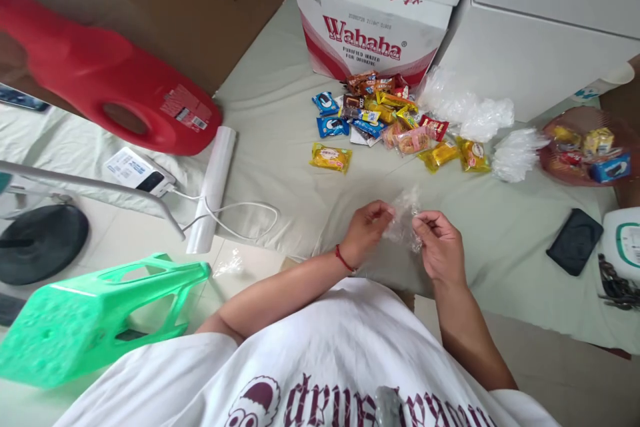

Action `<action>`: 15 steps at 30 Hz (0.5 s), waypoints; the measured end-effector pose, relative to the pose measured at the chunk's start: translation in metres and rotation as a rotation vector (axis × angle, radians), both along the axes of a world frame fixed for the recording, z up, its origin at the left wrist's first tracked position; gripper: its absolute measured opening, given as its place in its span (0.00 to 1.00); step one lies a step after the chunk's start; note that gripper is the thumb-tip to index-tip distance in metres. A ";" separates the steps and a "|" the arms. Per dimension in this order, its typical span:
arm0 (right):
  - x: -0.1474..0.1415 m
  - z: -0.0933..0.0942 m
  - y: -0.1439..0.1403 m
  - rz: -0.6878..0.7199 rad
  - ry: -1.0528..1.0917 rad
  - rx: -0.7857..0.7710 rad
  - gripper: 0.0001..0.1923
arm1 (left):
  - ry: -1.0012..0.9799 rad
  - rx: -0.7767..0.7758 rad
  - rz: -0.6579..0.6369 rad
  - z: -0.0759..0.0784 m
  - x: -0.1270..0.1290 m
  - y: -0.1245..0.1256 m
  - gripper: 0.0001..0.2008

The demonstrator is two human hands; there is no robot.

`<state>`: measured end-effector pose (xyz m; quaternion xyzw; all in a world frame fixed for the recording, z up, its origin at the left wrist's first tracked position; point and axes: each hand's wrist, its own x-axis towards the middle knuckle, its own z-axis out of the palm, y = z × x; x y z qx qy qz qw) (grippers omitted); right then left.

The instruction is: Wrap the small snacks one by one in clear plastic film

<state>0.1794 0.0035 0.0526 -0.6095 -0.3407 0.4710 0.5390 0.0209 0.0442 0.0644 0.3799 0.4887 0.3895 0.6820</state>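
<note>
Both hands' fingers (387, 215) pinch 1 clear plastic bag (404, 221).

Left hand (367, 230) and right hand (440, 243) pinch, fingertips facing.

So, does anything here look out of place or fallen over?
Yes. The green stool lies on its side on the floor, and the red jug lies flat on the cloth. Both hands hold a clear bag.

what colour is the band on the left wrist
Red: a thin red band circles the wrist of the left hand, seen clearly in the head view.
</note>
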 end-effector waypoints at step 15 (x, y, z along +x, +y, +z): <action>0.096 -0.021 0.017 -0.099 -0.591 -0.147 0.13 | 0.035 -0.344 0.232 -0.027 -0.075 0.027 0.10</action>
